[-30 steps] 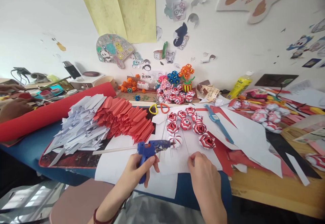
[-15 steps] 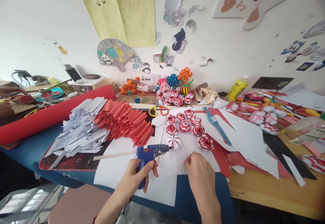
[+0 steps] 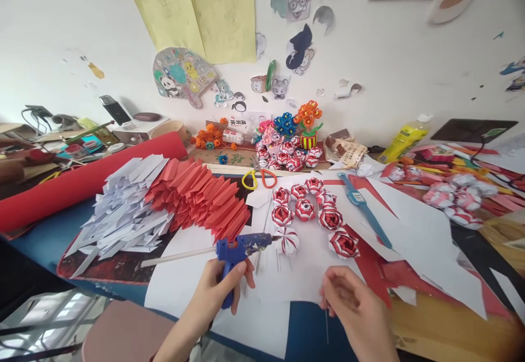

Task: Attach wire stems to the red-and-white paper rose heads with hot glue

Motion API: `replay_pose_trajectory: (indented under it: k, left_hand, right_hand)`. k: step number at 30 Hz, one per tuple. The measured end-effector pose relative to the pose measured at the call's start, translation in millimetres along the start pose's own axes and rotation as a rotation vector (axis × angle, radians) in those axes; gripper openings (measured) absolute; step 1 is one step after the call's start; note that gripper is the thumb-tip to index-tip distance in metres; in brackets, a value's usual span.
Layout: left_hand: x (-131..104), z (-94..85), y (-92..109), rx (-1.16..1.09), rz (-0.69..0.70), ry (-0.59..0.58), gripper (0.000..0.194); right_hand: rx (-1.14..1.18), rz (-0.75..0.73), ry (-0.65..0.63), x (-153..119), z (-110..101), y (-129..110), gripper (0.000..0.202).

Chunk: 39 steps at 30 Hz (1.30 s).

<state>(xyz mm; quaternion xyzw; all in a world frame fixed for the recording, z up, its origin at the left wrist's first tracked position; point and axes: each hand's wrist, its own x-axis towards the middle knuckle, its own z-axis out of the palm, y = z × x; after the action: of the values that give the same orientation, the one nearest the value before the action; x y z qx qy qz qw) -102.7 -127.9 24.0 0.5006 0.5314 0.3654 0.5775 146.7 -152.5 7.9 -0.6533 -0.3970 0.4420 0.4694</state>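
My left hand point(image 3: 223, 282) is wrapped round the handle of a blue hot glue gun point(image 3: 232, 250), with a long pale glue stick point(image 3: 180, 255) sticking out of its back. The gun's nozzle points right, close to a red-and-white striped paper ball point(image 3: 287, 240). My right hand point(image 3: 344, 293) is closed, its fingertips pinching a thin wire point(image 3: 327, 326) that hangs below them. Several thin wires point(image 3: 268, 261) lie on the white paper point(image 3: 303, 282) between the hands. Beyond my right hand, several red-and-white paper flowers point(image 3: 330, 217) stand in rows.
Piles of folded white strips point(image 3: 127, 203) and red strips point(image 3: 197, 195) lie to the left, before a red roll point(image 3: 94, 179). Scissors point(image 3: 258, 179) and a blue watch point(image 3: 365, 206) lie farther back. Finished flowers point(image 3: 283, 127) stand by the wall. A person's hand shows at far left.
My right hand has moved right and turned, and a thin wire now shows below its fingers. My left hand keeps the glue gun in nearly the same place. The camera view has shifted.
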Motion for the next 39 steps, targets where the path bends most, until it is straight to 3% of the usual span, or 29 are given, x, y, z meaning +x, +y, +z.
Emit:
replay_pose_trajectory:
  k: [5,8,13,21,26,35,39]
  left_hand:
    - [10,3.7,3,-0.036,0.03,0.021,0.05]
    - [12,5.7,2,-0.029,0.038,0.016,0.052]
    - [9,4.2,5,0.003,0.006,0.135,0.054]
    - [12,-1.0,12,0.101,-0.078,0.158,0.056]
    - [14,7.3,18,0.095,-0.099,0.22,0.052]
    - [13,0.2,10,0.151,-0.053,0.139,0.054]
    - [10,1.9,14,0.143,-0.047,0.18,0.052]
  right_hand:
    - [0.379,-0.024,-0.074,15,5,-14,0.032]
    - [0.485,-0.04,-0.113,26,9,-19,0.029]
    - [0.604,-0.014,-0.11,34,18,-15,0.028]
    - [0.654,-0.096,-0.163,43,19,17,0.02]
    - [0.631,-0.141,-0.09,39,20,13,0.028]
    - [0.552,-0.286,-0.074,38,21,20,0.017]
    - [0.559,-0.32,-0.049,36,21,21,0.019]
